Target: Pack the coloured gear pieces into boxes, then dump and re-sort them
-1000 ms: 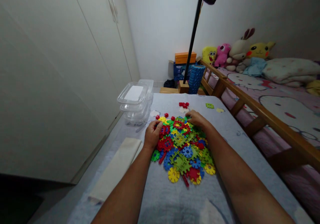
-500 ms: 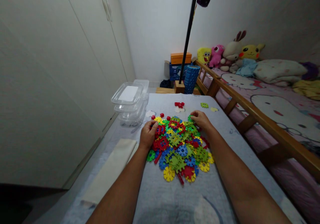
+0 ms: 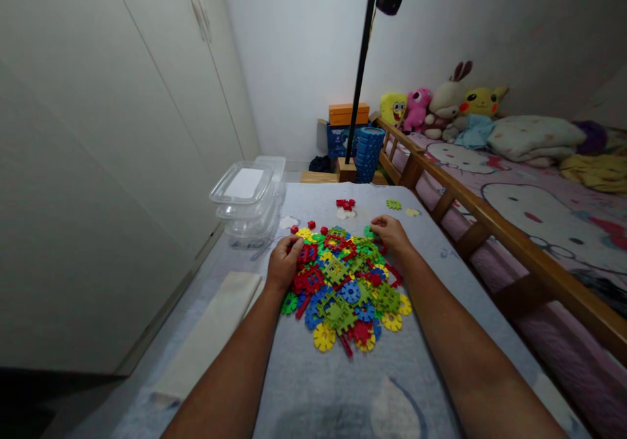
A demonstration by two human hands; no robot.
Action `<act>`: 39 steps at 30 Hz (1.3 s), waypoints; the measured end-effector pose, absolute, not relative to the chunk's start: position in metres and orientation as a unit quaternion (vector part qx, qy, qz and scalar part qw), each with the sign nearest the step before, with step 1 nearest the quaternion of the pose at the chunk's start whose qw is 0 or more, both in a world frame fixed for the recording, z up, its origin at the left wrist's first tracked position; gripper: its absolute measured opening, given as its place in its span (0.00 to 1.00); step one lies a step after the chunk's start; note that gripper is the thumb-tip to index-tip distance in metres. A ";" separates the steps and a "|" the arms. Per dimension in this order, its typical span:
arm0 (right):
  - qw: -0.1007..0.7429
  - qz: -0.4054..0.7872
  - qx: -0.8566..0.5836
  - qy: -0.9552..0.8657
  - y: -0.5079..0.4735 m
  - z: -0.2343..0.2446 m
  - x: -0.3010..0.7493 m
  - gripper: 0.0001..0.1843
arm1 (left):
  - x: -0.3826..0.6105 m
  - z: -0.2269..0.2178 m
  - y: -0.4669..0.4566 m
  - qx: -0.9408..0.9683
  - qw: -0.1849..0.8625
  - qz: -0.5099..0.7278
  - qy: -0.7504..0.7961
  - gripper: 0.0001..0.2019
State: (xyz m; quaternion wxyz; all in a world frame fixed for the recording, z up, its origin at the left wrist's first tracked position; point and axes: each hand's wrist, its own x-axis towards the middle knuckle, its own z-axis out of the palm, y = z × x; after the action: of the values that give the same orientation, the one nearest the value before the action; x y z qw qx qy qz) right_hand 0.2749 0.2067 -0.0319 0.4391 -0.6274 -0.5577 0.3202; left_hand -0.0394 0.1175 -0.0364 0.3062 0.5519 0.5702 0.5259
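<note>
A heap of flat plastic building pieces point(image 3: 336, 270) in red, green, yellow and blue lies on the cloth-covered table, mixing notched discs and square frames. At the heap's left edge rests my left hand point(image 3: 285, 262), its fingers curled beside a red square piece point(image 3: 308, 253); what they hold, if anything, is hidden. My right hand point(image 3: 390, 231) is at the far right edge of the heap. Between its thumb and fingertips it pinches a green notched disc point(image 3: 369, 232), partly covered by the fingers.
Stacked clear plastic containers point(image 3: 245, 197) stand at the table's back left. A folded cream cloth point(image 3: 215, 328) lies left of my left arm. Beyond the heap are small red pieces point(image 3: 345, 204) and a lime square piece point(image 3: 394, 204). A wooden bed rail point(image 3: 458, 207) borders the right side.
The whole view has shifted slightly, so things appear a little further left. Both hands stay at nearly the same places on the heap, with the green disc still at my right fingertips.
</note>
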 end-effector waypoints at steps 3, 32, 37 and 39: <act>0.423 0.296 -0.629 -0.581 0.205 -0.031 0.266 0.08 | -0.040 -0.036 0.118 0.554 0.304 0.527 0.569 0.19; 0.210 0.142 -0.614 -0.747 0.204 -0.038 0.299 0.19 | -0.038 -0.032 0.116 0.558 0.306 0.516 0.574 0.20; 0.205 0.119 -0.622 -0.746 0.204 -0.040 0.292 0.15 | -0.039 -0.034 0.118 0.560 0.300 0.519 0.572 0.19; 0.238 0.133 -0.623 -0.733 0.204 -0.040 0.291 0.12 | -0.039 -0.034 0.118 0.558 0.301 0.520 0.572 0.19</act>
State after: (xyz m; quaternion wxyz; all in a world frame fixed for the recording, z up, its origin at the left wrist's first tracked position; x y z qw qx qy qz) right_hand 0.2911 0.2043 -0.0401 0.2380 -0.6234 -0.7329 0.1329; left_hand -0.0388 0.1180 -0.0344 0.3013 0.5576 0.5725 0.5202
